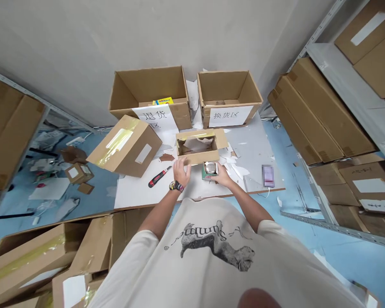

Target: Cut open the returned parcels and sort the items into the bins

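My right hand [223,175] grips a small green and white box [209,170] from its right side. A shiny, silvery rounded item [211,167] shows at the top of that box; its kind I cannot make out. My left hand [181,173], fingers stretched out, is at the front left corner of an open cardboard carton [199,159]. Whether it touches the carton's front flap I cannot tell. White paper [195,145] lies inside the carton. To the left of my left hand, a red and black utility knife [159,177] lies on the table with its blade out.
Two big open boxes with paper signs, one on the left [128,112] and one on the right [205,114], stand behind the carton. A taped box [128,147] sits tilted at left. Paper scraps [239,170] and a phone [268,176] lie right. Shelves of cartons flank the table.
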`<state>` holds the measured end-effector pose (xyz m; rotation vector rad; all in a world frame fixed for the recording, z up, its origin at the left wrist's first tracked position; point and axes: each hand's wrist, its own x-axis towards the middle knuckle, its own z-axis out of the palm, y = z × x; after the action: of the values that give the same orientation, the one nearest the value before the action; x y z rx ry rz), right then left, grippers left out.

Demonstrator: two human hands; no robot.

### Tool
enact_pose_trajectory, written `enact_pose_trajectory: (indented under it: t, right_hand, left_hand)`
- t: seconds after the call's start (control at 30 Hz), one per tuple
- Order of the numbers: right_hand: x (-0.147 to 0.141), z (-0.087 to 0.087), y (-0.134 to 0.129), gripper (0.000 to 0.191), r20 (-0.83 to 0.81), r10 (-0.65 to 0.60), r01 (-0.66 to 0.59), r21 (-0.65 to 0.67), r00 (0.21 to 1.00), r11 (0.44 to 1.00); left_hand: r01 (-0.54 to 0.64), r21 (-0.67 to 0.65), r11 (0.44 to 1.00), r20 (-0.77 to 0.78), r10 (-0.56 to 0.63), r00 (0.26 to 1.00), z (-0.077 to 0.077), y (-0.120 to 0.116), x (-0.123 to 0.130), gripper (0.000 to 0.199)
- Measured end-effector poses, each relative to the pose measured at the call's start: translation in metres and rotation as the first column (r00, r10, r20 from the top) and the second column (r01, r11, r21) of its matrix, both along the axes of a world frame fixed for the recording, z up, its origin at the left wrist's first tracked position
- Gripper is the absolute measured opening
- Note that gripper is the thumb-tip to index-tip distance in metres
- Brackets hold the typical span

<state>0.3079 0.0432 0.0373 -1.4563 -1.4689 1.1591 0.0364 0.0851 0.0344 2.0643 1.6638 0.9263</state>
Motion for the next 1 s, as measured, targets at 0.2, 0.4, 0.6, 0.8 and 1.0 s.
enact_pose_trajectory:
  t: [0.2, 0.4, 0.6, 0.8, 1.0]
  right_hand:
    - [-0.025, -0.049, 0.011, 0.073, 0.098, 0.077, -0.072, -0.053, 0.992, 0.996]
    - [-0.018, -0.045, -0.002, 0.083, 0.146, 0.163, -0.175, 0.067, 0.976, 0.982]
    - [-0.005, -0.009, -0.016, 0.045, 0.363, 0.155, -0.269, 0.289, 0.919, 0.919]
    - [-0.013, 0.012, -0.009, 0.023, 0.678, 0.094, -0.281, 0.171, 0.729, 0.944]
    - [-0.038, 0.022, 0.007, 0.026, 0.768, 0.117, -0.226, 0.037, 0.629, 0.974]
  left_hand:
    - [0.267, -0.072, 0.961, 0.148, -0.255, 0.956, -0.022, -0.048, 0.021, 0.084]
    - [0.368, -0.105, 0.924, 0.211, -0.341, 0.916, -0.022, -0.04, 0.029, 0.076]
    - [0.408, -0.16, 0.899, 0.174, -0.382, 0.908, -0.018, -0.028, 0.027, 0.063]
    - [0.345, -0.172, 0.923, 0.178, -0.316, 0.932, -0.02, -0.025, 0.02, 0.051]
    - [0.4, -0.173, 0.9, 0.158, -0.375, 0.913, -0.024, -0.028, 0.022, 0.065]
